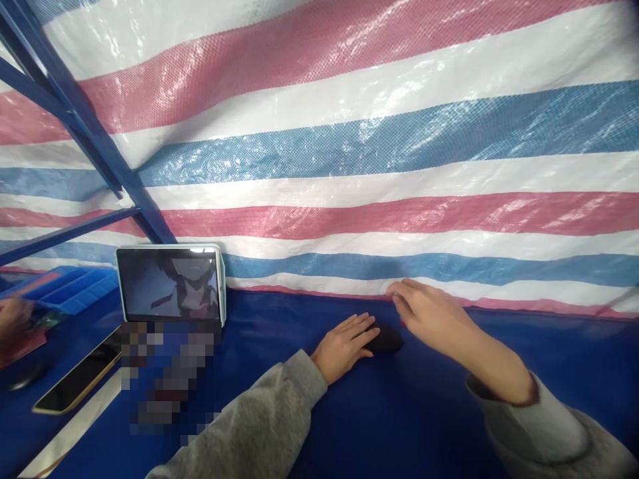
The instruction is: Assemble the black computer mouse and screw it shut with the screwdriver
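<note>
My left hand point(345, 346) lies flat with its fingers stretched out, the fingertips over the near edge of a small black rounded object point(389, 338) on the blue tabletop point(399, 412). What kind of object it is I cannot tell. Just to the right and farther back, my right hand point(432, 316) is bent at the wrist with thumb and fingers drawn together, close to the foot of the striped sheet point(349, 266). Anything between those fingertips is hidden. A tiny red bit point(402, 323) shows below them, beside the black object.
A tablet in a white case point(172, 285) stands at the back left, a picture on its screen. Near it lie a phone point(82, 372) and a blue compartment tray point(82, 287). Another person's hand point(14, 318) is at the far left. Blue metal bars point(100, 156) slant there. One patch is pixelated.
</note>
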A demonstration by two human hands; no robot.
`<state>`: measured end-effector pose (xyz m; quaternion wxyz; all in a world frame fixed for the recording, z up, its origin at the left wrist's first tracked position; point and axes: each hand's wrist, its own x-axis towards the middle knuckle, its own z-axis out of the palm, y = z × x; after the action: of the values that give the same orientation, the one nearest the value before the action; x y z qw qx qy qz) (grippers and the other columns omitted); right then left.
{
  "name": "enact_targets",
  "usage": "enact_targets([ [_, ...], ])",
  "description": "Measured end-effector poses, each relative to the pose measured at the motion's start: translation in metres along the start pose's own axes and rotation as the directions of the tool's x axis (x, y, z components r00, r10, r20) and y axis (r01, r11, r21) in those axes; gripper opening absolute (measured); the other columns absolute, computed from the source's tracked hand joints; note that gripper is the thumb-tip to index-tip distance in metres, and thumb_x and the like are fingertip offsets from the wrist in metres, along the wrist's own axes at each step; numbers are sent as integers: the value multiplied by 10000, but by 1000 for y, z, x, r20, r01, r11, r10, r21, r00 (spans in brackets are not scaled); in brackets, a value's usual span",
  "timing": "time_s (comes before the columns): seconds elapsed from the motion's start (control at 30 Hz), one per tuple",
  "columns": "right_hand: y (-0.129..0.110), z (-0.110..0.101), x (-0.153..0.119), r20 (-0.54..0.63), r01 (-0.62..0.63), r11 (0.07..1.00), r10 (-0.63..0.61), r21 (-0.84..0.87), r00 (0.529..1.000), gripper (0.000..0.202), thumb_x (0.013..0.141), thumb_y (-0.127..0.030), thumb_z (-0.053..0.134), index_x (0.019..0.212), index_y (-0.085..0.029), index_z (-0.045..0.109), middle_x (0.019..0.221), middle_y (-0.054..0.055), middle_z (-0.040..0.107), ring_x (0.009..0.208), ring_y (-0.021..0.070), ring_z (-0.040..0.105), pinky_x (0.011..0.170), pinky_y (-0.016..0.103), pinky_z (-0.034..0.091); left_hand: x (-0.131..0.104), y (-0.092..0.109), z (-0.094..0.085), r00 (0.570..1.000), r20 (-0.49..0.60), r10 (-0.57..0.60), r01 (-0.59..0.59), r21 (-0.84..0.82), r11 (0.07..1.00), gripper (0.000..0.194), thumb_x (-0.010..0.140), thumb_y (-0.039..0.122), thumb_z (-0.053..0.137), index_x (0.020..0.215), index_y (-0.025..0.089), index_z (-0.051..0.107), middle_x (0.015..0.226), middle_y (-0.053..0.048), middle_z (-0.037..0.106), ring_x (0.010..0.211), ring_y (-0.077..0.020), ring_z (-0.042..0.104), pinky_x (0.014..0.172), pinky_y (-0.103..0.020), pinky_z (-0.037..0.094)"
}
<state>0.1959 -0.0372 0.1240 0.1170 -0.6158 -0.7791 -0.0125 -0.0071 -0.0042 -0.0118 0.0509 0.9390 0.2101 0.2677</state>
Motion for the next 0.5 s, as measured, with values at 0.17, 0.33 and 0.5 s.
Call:
enact_targets([
  [0.17, -4, 1, -1, -14, 79, 995, -78, 58, 997, 315, 818, -93, 405, 1019, -211, 617, 1009, 34, 661, 784, 173, 626, 660, 287, 376, -1, 2, -3, 998, -30, -50, 49, -43, 998, 414, 971, 372, 500, 1336, 178, 491, 1411, -105, 499, 1367, -203, 412, 1144, -395, 375],
  [0.33, -5, 0, -2, -33, 15, 1000, -14, 20, 999, 350, 889, -140, 343, 1124, -192, 598, 989, 62, 639, 670, 160, 605, 615, 296, 370, 0, 6, -7, 999, 25, -42, 43, -31, 999, 414, 997, 297, 450, 1391, 169, 432, 1436, -110, 470, 1377, -217, 394, 1157, -415, 345],
  [0.5, -3, -1, -2, -27, 40, 999, -40, -2, 999, 335, 826, -99, 389, 1053, -189, 619, 1012, 63, 634, 760, 172, 617, 636, 288, 367, 1, 6, -7, 999, 33, -35, 35, -22, 999, 438, 995, 286, 437, 1418, 174, 402, 1455, -110, 450, 1389, -221, 374, 1153, -432, 342],
])
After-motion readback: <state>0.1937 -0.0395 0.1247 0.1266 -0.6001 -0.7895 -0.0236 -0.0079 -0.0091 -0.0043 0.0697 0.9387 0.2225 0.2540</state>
